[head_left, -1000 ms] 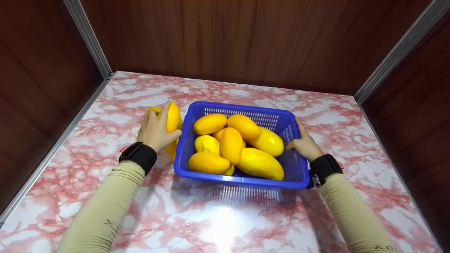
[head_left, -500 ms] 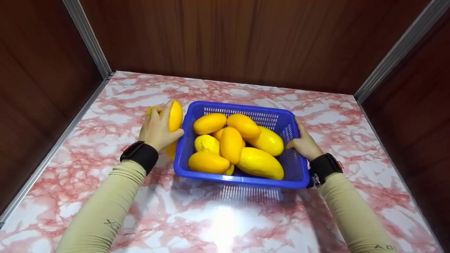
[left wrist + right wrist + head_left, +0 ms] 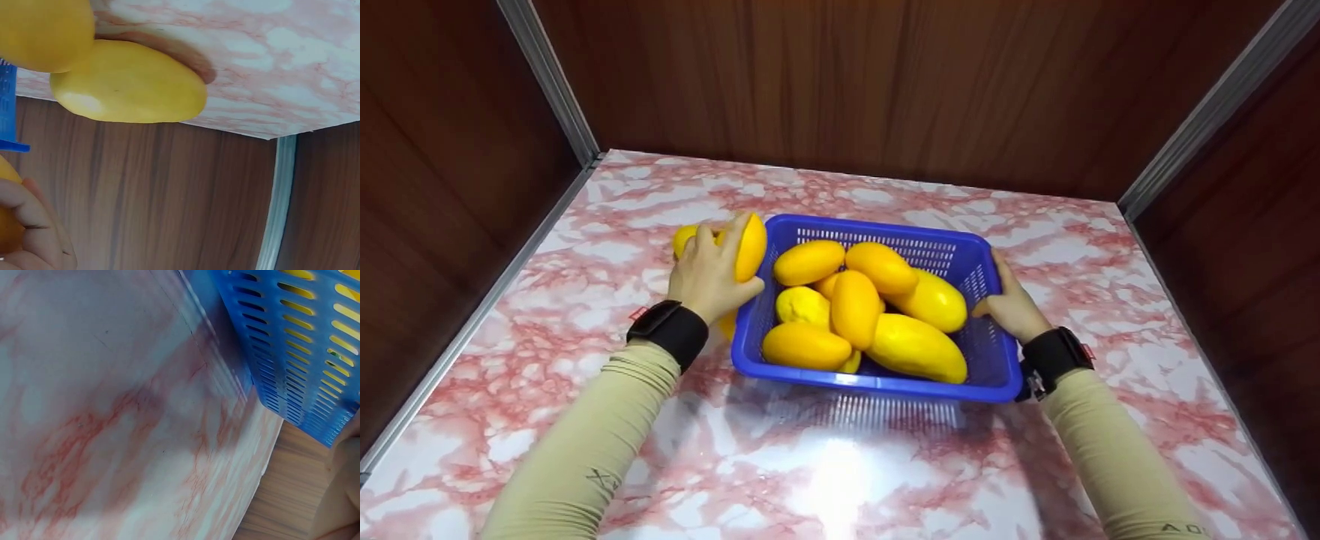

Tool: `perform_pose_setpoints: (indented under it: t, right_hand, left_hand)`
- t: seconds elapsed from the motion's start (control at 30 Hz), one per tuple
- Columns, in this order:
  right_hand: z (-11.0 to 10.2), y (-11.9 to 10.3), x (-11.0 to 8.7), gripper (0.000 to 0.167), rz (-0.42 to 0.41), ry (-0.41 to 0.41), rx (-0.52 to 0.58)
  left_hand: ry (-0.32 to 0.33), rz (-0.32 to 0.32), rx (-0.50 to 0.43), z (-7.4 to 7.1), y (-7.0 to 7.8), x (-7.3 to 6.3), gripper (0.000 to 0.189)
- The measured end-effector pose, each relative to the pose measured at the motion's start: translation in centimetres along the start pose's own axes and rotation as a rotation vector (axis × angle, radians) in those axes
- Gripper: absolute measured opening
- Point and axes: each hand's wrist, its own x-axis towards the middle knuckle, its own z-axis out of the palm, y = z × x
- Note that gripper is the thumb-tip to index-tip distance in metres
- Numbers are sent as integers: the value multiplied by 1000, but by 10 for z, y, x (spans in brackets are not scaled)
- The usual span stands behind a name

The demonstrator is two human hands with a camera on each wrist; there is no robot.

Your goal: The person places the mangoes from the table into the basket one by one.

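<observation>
My left hand (image 3: 709, 281) holds an orange-yellow mango (image 3: 752, 247) just over the left rim of a blue plastic basket (image 3: 877, 386). In the left wrist view its curled fingers (image 3: 34, 225) lie round the mango at the lower left. Behind that hand, another yellow fruit (image 3: 684, 238) shows on the table; the left wrist view has a yellow fruit (image 3: 132, 84) lying on the marbled surface. On the opposite side, my right hand (image 3: 1016, 307) grips the basket's right rim, thumb inside and fingers outside. The right wrist view catches the slotted basket wall (image 3: 287, 354) beside this hand.
Several mangoes (image 3: 853, 309) and larger, longer yellow fruits (image 3: 915, 349) fill the basket, with a lumpy lemon-yellow one (image 3: 801, 306) among them. Brown wood-grain panels (image 3: 840, 90) wall in the pink-and-white table (image 3: 697, 465) at the back and both sides.
My left hand has shifted right with the mango, from beside the basket to its left rim. My right hand and the basket have stayed in place.
</observation>
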Motion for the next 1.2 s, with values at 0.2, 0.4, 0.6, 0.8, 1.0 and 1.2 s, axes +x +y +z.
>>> perform_pose_setpoints:
  t: [0.2, 0.4, 0.6, 0.8, 1.0, 1.2]
  right_hand:
    - [0, -3, -1, 114, 10, -5, 0]
    - [0, -1, -1, 116, 16, -2, -17]
    - [0, -2, -1, 115, 14, -5, -11]
    - [-1, -1, 0, 115, 12, -8, 8]
    - [-1, 0, 0, 116, 9, 2, 4]
    - [0, 0, -1, 116, 4, 5, 12]
  left_hand:
    - [-27, 31, -2, -3, 10, 1, 90]
    - [-37, 62, -4, -3, 12, 0, 91]
    - [-10, 113, -15, -2, 14, -1, 89]
    - [-38, 143, -41, -4, 17, -2, 87]
    - [-44, 219, -68, -3, 23, -2, 79]
    - [-46, 251, -67, 1, 29, -7, 80]
